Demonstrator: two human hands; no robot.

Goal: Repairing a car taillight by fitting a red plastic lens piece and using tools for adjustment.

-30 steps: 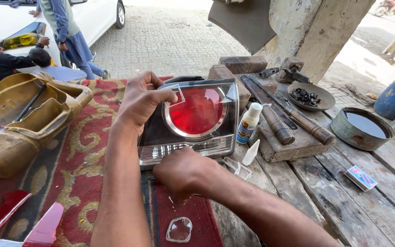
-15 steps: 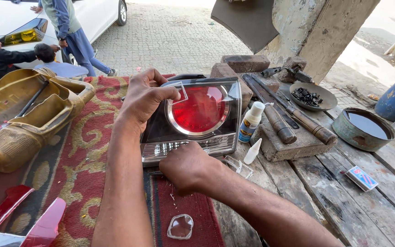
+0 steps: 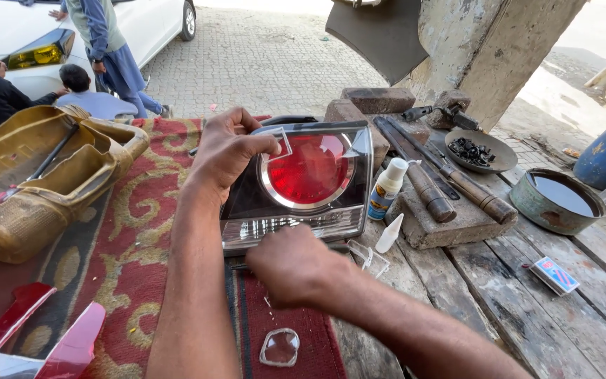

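A car tail lamp with a round red lens and a clear lower strip stands tilted on a red patterned rug. My left hand rests on the lamp's upper left corner and pinches a small clear plastic fragment against the lens rim. My right hand is a closed fist at the lamp's front bottom edge. A thin dark tool seems to poke out from under it. A clear lens shard lies on the rug below my right hand.
A small glue bottle and its cap stand right of the lamp, by a wooden block with rods. Behind are a dish of dark bits, a pan of liquid, a yellowed lamp housing, red lens pieces, people and a white car.
Both hands stay on the lamp in nearly the same grip. My right fist has shifted slightly along the lamp's front edge.
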